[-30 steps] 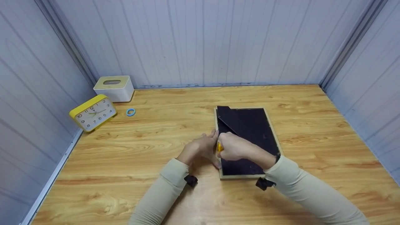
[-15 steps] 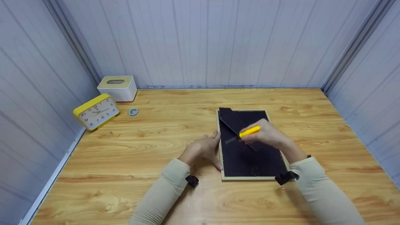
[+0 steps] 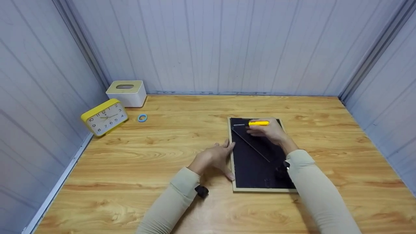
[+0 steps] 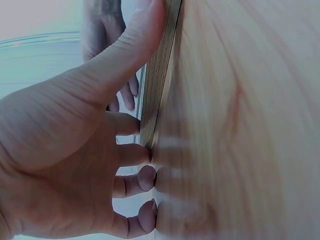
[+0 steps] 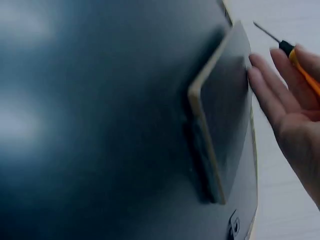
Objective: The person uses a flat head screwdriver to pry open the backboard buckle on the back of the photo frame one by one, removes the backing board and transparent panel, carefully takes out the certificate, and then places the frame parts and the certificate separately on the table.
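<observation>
A picture frame (image 3: 260, 190) with a pale wooden rim lies back side up, its black backing (image 3: 250, 175) showing. A flat black stand leg (image 5: 225, 110) slants across the backing, its lower edge a thin line in the head view. My left hand (image 3: 216, 159) is spread along the frame's left side; in the left wrist view the thumb lies on the rim (image 4: 162, 65) and the bent fingertips touch the table. Above the upper backing, my right hand (image 3: 271, 131) pinches a yellow-handled screwdriver (image 3: 259, 123), tip pointing left. Its free fingers (image 5: 272, 87) are at the leg's edge.
A yellow alarm clock (image 3: 105, 117) stands at the left, tilted, before a white tissue box (image 3: 130, 98) with a wooden lid. Next to them lies a small blue ring (image 3: 142, 118). Pale panel walls (image 3: 201, 45) bound the wooden table (image 3: 146, 169) at back and sides.
My right hand has left the frame's left edge and moved right, then up, with the screwdriver. The stand leg's wide end no longer juts over the frame's top left corner. My left hand stays put.
</observation>
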Action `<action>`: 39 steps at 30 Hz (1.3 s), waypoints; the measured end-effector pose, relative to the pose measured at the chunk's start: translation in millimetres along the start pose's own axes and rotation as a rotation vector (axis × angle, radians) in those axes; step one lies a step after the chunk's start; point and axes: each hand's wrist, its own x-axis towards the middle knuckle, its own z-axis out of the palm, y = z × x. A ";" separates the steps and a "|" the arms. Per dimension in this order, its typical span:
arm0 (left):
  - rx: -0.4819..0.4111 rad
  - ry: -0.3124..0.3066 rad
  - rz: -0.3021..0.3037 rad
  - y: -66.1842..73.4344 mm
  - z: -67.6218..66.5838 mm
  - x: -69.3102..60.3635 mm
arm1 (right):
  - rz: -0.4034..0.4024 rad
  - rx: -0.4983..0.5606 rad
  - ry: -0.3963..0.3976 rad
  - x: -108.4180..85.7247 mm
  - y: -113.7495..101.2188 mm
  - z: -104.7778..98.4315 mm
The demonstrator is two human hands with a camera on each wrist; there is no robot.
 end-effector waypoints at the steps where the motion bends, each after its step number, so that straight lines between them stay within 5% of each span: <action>1: -0.002 -0.003 -0.002 0.2 0.4 0.0 | -0.001 -0.010 -0.008 0.7 1.9 -1.4; 14: -0.001 -0.002 0.007 1.6 -2.3 1.0 | 0.067 -0.115 -0.077 2.4 0.9 -12.2; 23: -0.034 -0.069 -0.003 -2.7 -12.9 10.8 | 0.067 -0.117 -0.101 4.4 2.2 -10.8; 39: 0.046 -0.009 0.114 -9.4 -8.6 20.7 | 0.082 -0.117 -0.111 6.9 4.6 -9.3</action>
